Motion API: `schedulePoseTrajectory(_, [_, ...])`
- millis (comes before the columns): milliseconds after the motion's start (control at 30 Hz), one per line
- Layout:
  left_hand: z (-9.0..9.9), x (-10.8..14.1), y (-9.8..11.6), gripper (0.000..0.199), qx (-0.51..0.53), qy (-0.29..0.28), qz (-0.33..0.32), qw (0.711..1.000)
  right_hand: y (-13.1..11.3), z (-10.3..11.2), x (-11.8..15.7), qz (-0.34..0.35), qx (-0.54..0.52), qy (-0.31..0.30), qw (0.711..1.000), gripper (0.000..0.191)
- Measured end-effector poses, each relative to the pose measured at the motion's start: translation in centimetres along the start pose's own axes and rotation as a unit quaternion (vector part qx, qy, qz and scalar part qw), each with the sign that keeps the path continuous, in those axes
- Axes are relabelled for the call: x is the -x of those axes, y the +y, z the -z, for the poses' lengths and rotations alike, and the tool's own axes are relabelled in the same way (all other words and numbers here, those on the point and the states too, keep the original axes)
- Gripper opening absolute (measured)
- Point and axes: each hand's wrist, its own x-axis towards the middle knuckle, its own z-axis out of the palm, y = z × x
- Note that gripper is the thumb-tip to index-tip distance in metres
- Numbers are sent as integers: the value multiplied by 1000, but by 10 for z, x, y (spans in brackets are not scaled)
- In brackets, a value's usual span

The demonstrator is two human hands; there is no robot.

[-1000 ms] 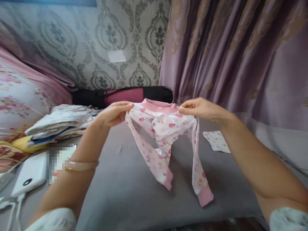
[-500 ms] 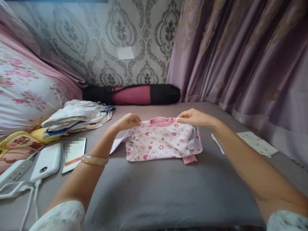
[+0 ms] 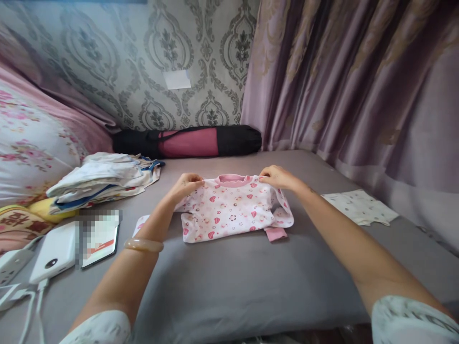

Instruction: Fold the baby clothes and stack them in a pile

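Observation:
A small white shirt point(image 3: 229, 210) with pink hearts and flowers lies on the grey bed sheet point(image 3: 251, 286), its pink collar at the far side. My left hand point(image 3: 187, 185) pinches the shirt's left shoulder. At the right shoulder, the fingers of my right hand point(image 3: 275, 177) are closed on the fabric. One sleeve bends down along the shirt's right side, with a pink cuff point(image 3: 276, 234) below the hem. The other sleeve passes under my left forearm and is partly hidden.
Folded clothes point(image 3: 100, 177) are stacked at the left, behind a phone point(image 3: 102, 239) and a white power bank point(image 3: 55, 251) with cables. A black and pink bag point(image 3: 188, 142) lies along the wall. Another white garment point(image 3: 360, 206) is at the right.
The view has shifted slightly to the right. Both hands still grip the shoulders, and the sleeve by my left forearm now shows its end to the left of the arm.

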Motion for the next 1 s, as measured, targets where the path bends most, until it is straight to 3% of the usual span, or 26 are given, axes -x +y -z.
schedulePoseTrajectory(200, [30, 4, 18, 30, -33, -49, -32, 998, 3, 10, 0, 33, 26, 56, 998, 24])
schedulePoseTrajectory(433, [74, 20, 70, 27, -26, -73, -87, 993, -8, 51, 11, 80, -40, 140, 986, 26])
schedulePoseTrajectory(467, [79, 23, 80, 26, -33, -52, -103, 993, -14, 61, 15, 90, -58, 158, 982, 27])
schedulePoseTrajectory(533, [87, 29, 99, 25, -46, 53, -165, 984, -28, 82, 24, 118, -90, 211, 966, 30])
schedulePoseTrajectory(633, [90, 35, 125, 26, -47, 283, -282, 915, -51, 107, 36, 164, -124, 354, 913, 31])
schedulePoseTrajectory(667, [88, 36, 130, 26, -58, 324, -308, 893, -56, 111, 38, 171, -125, 390, 896, 32])
schedulePoseTrajectory(733, [86, 35, 134, 23, -118, 319, -335, 879, -63, 112, 39, 169, -99, 383, 903, 32])
schedulePoseTrajectory(833, [85, 30, 129, 16, -188, 276, -342, 878, -61, 109, 35, 152, -37, 305, 939, 31])
schedulePoseTrajectory(933, [91, 24, 124, 12, -142, 300, -331, 883, -55, 111, 31, 152, -16, 363, 919, 29])
schedulePoseTrajectory(1000, [94, 19, 125, 12, -128, 279, -315, 898, -53, 115, 28, 153, -4, 382, 911, 28])
